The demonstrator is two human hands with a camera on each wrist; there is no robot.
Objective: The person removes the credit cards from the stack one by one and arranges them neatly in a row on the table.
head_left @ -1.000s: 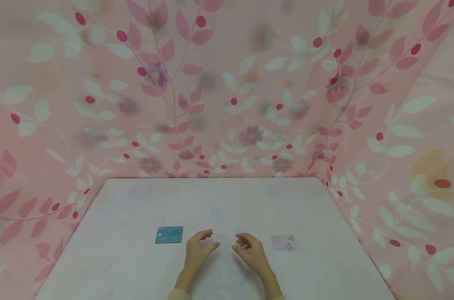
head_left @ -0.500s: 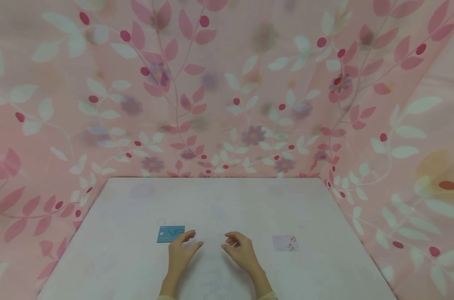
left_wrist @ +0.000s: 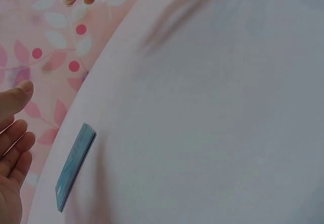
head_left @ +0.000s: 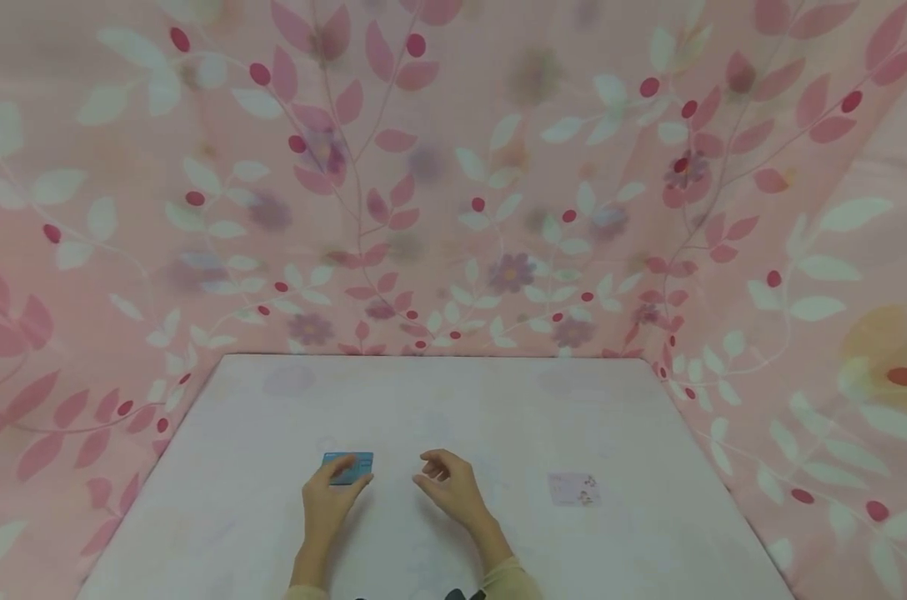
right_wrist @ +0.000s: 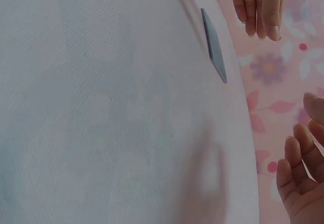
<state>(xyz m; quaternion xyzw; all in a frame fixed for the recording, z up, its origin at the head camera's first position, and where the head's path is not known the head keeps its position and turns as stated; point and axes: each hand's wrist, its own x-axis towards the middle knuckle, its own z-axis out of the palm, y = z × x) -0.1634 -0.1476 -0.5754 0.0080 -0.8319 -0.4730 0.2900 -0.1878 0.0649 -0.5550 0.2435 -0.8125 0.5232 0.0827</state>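
Observation:
A blue card [head_left: 363, 461] with "VIP" lettering lies on the white table, left of the middle. In the left wrist view the blue card [left_wrist: 75, 166] shows a thick, layered edge, so it may be several cards stacked. My left hand [head_left: 328, 500] hovers over its near side, fingers loosely bent and thumb apart, hiding part of it in the head view. The wrist views show a gap between hand and card. My right hand [head_left: 453, 490] hangs above the table to the right of the blue card, holding nothing, fingers relaxed. A pale card [head_left: 573, 489] with a small flower print lies farther right.
The white table [head_left: 438, 400] has a straight far edge and slanting sides. Pink leaf-patterned cloth [head_left: 438, 167] surrounds it at the back and both sides. Small dark shapes [head_left: 461, 594] show at the bottom edge of the head view.
Both hands have moved left; my left hand has come from beside the blue card to over it. The view has shifted slightly. Both cards stay on the table.

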